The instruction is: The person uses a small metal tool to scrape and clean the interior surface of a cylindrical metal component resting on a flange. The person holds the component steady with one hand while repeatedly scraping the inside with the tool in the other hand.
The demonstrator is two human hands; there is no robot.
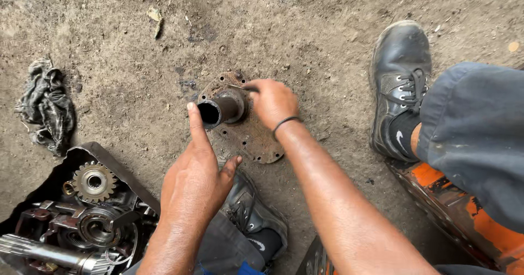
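A rusty round flange plate (261, 144) with a short hollow tube (218, 109) rising from its middle lies on the dirt floor. My left hand (195, 176) reaches toward it, the index finger resting on the tube's open rim and the other fingers spread. My right hand (271, 101), a dark band on its wrist, is closed at the far side of the tube's base. A thin dark tool tip (248, 88) shows at its fingers. What the fingers hold is mostly hidden.
A dirty rag (48, 107) lies at the left. An open gearbox housing (82, 215) with a toothed gear (94, 181) and a splined shaft (43, 253) sits at the lower left. My black shoes (398, 84) (252, 215) flank the plate. An orange metal part (464, 215) is at the right.
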